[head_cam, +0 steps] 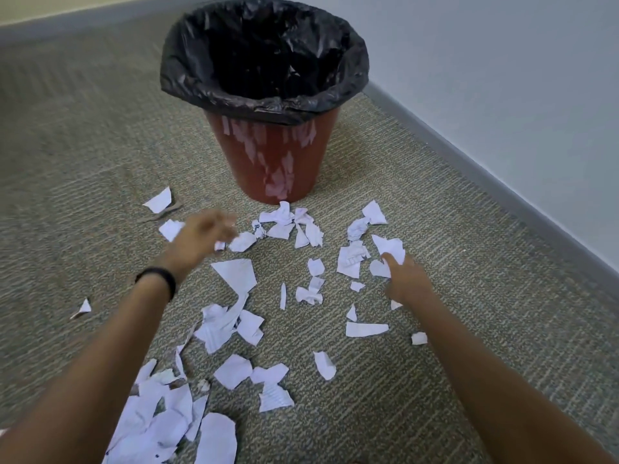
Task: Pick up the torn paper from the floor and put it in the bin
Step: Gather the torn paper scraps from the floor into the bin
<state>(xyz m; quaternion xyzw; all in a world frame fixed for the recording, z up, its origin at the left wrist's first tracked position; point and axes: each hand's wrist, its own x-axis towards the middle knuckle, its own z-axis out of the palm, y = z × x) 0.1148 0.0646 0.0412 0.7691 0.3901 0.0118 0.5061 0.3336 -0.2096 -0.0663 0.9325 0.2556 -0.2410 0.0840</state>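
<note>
Torn paper (pixel 234 272) lies scattered over the carpeted floor (pixel 452 363) in front of the bin (pixel 278 155). The nearest scraps sit just beside the bin's base. The thickest heap (pixel 160 416) is at the lower left, close to you, and partly under your left forearm.

The bin stands upright on the floor near the wall (pixel 502 78) and its grey baseboard (pixel 502 182). It is reddish-brown, with a black liner (pixel 187 72) folded over the rim. The inside is dark and its contents cannot be made out.

Your left hand (pixel 201 234) is stretched forward among the scraps left of the bin's base. It is blurred. The fingers look loosely bent, and a small white scrap (pixel 219 245) shows at the fingertips, but I cannot tell whether you hold it or it lies on the floor beneath. A dark band (pixel 160 277) circles that wrist.

Your right hand (pixel 407 283) is low over the scraps on the right, seen from the back. Its forefinger (pixel 390 261) points forward with the tip on a white piece (pixel 393 247). The other fingers are hidden, so I cannot tell whether the hand is spread or closed on anything.
</note>
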